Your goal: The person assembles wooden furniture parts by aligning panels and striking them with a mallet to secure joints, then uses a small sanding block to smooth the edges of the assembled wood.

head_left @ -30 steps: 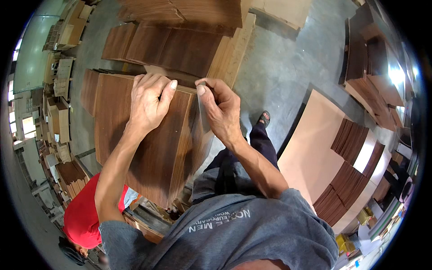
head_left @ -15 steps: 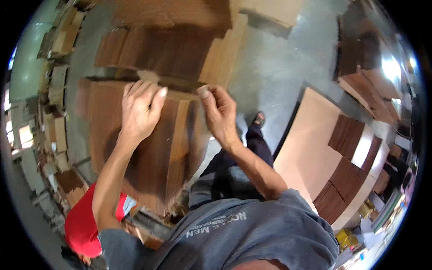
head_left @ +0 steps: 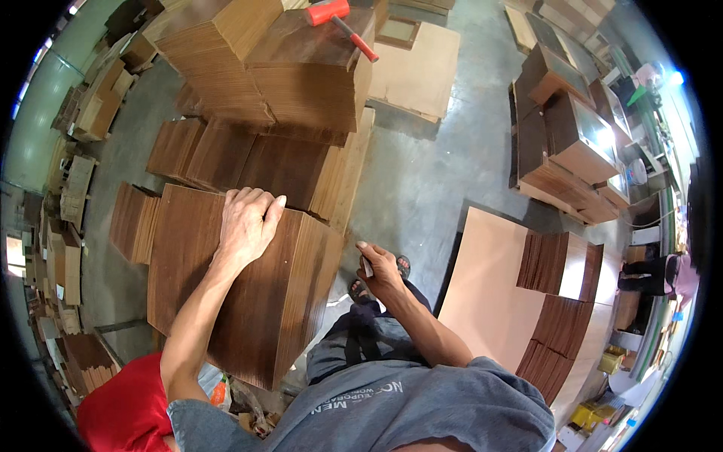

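A stack of brown wood-grain panels point(head_left: 199, 248) stands in front of me, its pale layered edges facing right. My left hand point(head_left: 250, 226) is on top of it, fingers bent over the far edge of the uppermost panel. To the right of the stack and apart from it, my right hand point(head_left: 382, 271) is closed. A small pale-grey object point(head_left: 367, 267) shows between its thumb and fingers; its kind is too small to tell.
Beyond are taller panel stacks point(head_left: 218, 83), one bearing a red mallet point(head_left: 329, 12). On the right, a light board point(head_left: 482, 279) carries dark panel piles point(head_left: 553, 324). Cabinet-like boxes point(head_left: 580, 135) stand farther off. A person in red point(head_left: 124, 407) is at lower left, another person point(head_left: 681, 275) at far right.
My right hand has drawn away from the stack's far right corner, toward me and rightward. My left hand remains at the far edge. The view has shifted, showing more of the far stacks.
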`<state>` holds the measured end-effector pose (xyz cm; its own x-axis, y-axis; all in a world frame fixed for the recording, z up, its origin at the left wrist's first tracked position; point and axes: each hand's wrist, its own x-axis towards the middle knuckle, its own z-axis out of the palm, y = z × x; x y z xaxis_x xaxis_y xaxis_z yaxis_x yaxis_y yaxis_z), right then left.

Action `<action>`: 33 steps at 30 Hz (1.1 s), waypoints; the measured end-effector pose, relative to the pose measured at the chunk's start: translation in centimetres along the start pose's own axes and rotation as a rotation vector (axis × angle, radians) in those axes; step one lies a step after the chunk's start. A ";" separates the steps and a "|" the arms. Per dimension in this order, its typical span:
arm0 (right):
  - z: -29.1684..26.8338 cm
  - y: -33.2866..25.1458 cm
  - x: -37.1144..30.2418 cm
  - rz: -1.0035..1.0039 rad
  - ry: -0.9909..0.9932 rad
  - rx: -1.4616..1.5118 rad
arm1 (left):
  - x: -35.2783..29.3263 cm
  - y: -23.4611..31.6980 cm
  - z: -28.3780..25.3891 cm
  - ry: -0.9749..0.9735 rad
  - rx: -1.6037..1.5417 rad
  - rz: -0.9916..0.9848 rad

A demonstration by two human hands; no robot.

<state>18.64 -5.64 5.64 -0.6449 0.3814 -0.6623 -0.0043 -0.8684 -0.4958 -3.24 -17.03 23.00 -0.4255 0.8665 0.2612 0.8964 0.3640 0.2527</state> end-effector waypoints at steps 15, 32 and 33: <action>-2.9 -0.5 -0.4 0.061 -0.001 -0.085 | 0.2 1.4 1.3 -0.054 -0.024 -0.013; -1.4 -6.1 3.1 -0.402 -0.241 -0.588 | 3.2 1.5 1.1 -0.136 0.028 0.055; 0.1 -6.6 2.6 -0.370 -0.256 -0.534 | 2.8 1.1 0.6 -0.128 0.014 0.047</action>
<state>16.97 1.01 7.23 -0.8335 0.4786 -0.2760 0.0755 -0.3962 -0.9151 -3.31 -14.02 23.43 -0.3642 0.9190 0.1509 0.9172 0.3257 0.2296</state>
